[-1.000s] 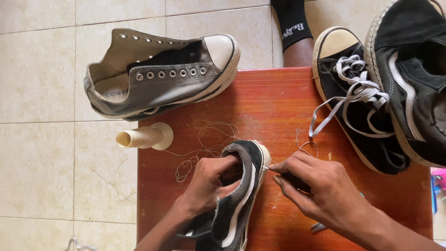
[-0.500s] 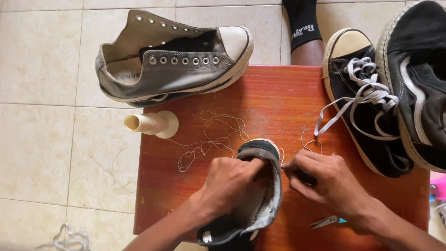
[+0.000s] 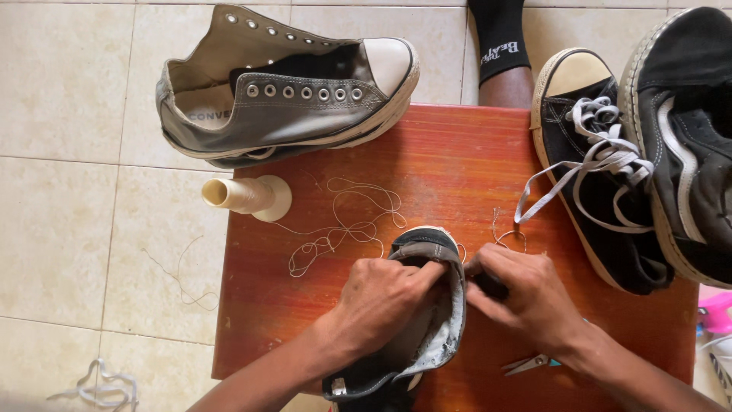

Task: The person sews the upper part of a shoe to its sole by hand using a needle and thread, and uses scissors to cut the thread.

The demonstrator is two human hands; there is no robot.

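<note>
Red-brown wood makes up the small counter [image 3: 457, 160] where the work lies. On its near edge a dark canvas shoe with a white rubber toe [image 3: 427, 252] rests tipped on its side, its pale frayed lining turned upward. The left hand [image 3: 377, 305] is pushed into the shoe's opening, fingers curled over the edge of the upper — its grip is closed on the shoe. The right hand [image 3: 526, 297] sits just beside the toe end, fingertips pinched narrowly on a small dark object pressed against the shoe; what that object is cannot be told.

Loose off-white thread [image 3: 343, 229] coils over the counter near the toe and trails to a cream plastic thread spool [image 3: 248, 197] lying on its side at the counter's left edge. A grey low-top canvas sneaker without laces [image 3: 282, 99] lies partly on the far left corner. To the right, a black sneaker with white laces [image 3: 595, 168] and a black suede shoe with a white stripe [image 3: 686, 145] overlap the counter's edge. Small snips [image 3: 530, 365] lie under the right wrist.
</note>
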